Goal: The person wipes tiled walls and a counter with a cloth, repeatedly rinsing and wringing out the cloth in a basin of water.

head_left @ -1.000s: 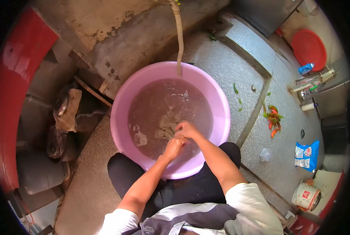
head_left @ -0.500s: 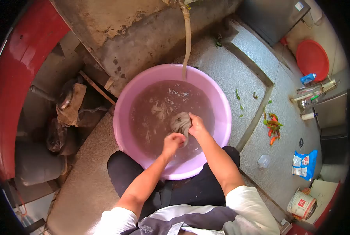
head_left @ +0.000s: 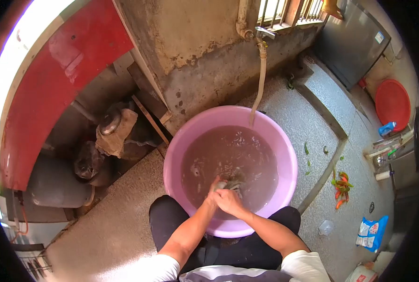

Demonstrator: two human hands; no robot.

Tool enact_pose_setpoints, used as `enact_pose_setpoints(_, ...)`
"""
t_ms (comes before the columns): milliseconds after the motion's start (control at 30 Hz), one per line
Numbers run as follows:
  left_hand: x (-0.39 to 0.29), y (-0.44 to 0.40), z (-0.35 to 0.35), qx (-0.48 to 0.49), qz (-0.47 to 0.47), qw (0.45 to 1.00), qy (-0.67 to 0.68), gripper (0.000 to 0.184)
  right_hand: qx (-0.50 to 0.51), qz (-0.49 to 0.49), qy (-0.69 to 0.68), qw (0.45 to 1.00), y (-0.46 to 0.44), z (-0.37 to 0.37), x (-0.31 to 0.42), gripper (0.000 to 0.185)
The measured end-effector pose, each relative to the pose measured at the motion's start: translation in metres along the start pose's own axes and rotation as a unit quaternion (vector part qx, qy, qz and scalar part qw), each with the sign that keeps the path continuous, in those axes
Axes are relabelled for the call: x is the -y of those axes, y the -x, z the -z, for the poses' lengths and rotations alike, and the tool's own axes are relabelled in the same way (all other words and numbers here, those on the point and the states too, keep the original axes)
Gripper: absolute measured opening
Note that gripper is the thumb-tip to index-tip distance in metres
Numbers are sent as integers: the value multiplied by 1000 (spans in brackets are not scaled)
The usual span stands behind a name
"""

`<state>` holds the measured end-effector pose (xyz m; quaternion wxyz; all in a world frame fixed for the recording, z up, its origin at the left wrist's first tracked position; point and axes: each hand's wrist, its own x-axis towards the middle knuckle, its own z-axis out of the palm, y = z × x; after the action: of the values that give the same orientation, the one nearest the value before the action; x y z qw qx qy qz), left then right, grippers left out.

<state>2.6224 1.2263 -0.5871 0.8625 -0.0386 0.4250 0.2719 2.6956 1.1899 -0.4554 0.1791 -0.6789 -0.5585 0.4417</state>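
A large pink basin (head_left: 289, 164) of murky water (head_left: 204, 150) stands on the floor before my knees. Low in the basin, both my hands are together on a wet grey cloth (head_left: 235, 184), which lies partly in the water. My left hand (head_left: 213, 191) is closed on the cloth's near side, partly covered by the other hand. My right hand (head_left: 228, 199) is wrapped round the cloth beside it. A pale hose (head_left: 261, 87) hangs from a tap (head_left: 264, 33) into the far side of the basin.
Red and green peppers (head_left: 342, 189), a clear plastic piece (head_left: 326, 227) and a blue-white packet (head_left: 372, 233) lie on the floor at right. A red round basin (head_left: 392, 105) is farther back. At left are a metal-lidded pot (head_left: 110, 123) and a grey container (head_left: 59, 183).
The view has shifted, showing the tap and window. My hands have come together and lowered the cloth from above the water back to its surface.
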Motion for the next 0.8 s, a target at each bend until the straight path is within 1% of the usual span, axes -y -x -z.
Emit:
enact_pose_setpoints(33, 6, -15, 13, 48, 4, 998, 40, 49, -17, 23, 65, 997, 0, -2, -5, 37)
enact_pose_setpoints(67, 6, -14, 8, 97, 7, 992, 81, 45, -34, 45, 132, 990, -3, -1, -12, 36)
enact_pose_setpoints(100, 9, -14, 2, 98, 5, 992, 83, 45, -34, 48, 134, 989, -12, 0, -21, 36)
enact_pose_setpoints(133, 7, 9, -26, 23, -82, 996, -35, 42, -98, 19, 131, 986, -26, 1, -34, 34)
enact_pose_setpoints(167, 7, 23, -46, -54, -167, 973, -151, 40, -161, -9, 128, 979, -35, 6, -44, 33)
enact_pose_setpoints(200, 10, 22, -52, -55, -172, 973, -146, 40, -190, -19, 107, 976, -41, 19, -54, 32)
enact_pose_setpoints(267, 10, 21, -57, -22, -121, 981, -149, 34, -243, -22, 83, 966, -50, 39, -76, 32)
enact_pose_setpoints(300, 3, 38, -72, -35, -108, 974, -198, 32, -267, -15, 83, 960, -53, 42, -89, 32)
enact_pose_setpoints(333, 3, 38, -69, -42, -114, 973, -198, 32, -276, -38, 57, 959, -58, 45, -106, 31)
enact_pose_setpoints(367, 8, 34, -65, -46, -150, 974, -161, 35, -285, -57, 34, 956, -62, 49, -102, 30)
enact_pose_setpoints(400, 10, 31, -60, -50, -188, 973, -121, 37, -279, -48, 34, 958, -61, 49, -98, 30)
enact_pose_setpoints(433, 12, 22, -46, -73, -191, 962, -181, 42, -254, -193, -228, 920, -46, 57, -67, 28)
enact_pose_setpoints(467, 5, 28, -48, -77, -200, 961, -175, 42, -203, -324, -466, 798, -40, 61, -48, 27)
enact_pose_setpoints(500, 1, 36, -50, -121, -141, 966, -178, 45, -195, -321, -462, 803, -43, 52, -55, 27)
enact_pose_setpoints(533, -2, 41, -51, -162, -80, 967, -179, 48, -138, -279, -483, 818, -46, 36, -70, 27)
enact_pose_setpoints(567, -6, 31, -43, -151, -23, 976, -157, 54, -80, -237, -502, 828, -47, 29, -71, 27)
enact_pose_setpoints(600, -6, 22, -35, -154, -27, 976, -149, 54, -73, -237, -497, 832, -48, 23, -72, 27)
enact_pose_setpoints(633, -13, 26, -36, -88, 7, 994, -63, 57, -58, -142, -372, 915, -43, 15, -59, 27)
enact_pose_setpoints(667, -20, 34, -39, -20, 41, 999, 23, 61, -41, -42, -237, 970, -35, 8, -46, 27)
enact_pose_setpoints(700, -24, 43, -42, 6, 5, 998, 61, 59, -17, -5, -189, 982, -28, 5, -36, 25)
enact_pose_setpoints(733, -20, 25, -27, 5, 2, 998, 67, 59, 7, 32, -140, 990, -19, 3, -26, 24)
enact_pose_setpoints(767, -14, -10, -1, 35, 13, 999, 11, 52, -13, 44, -104, 994, -10, 2, -12, 27)
enact_pose_setpoints(800, -13, -9, -8, 16, 20, 999, -19, 43, -9, 47, -102, 994, -8, 4, -5, 27)
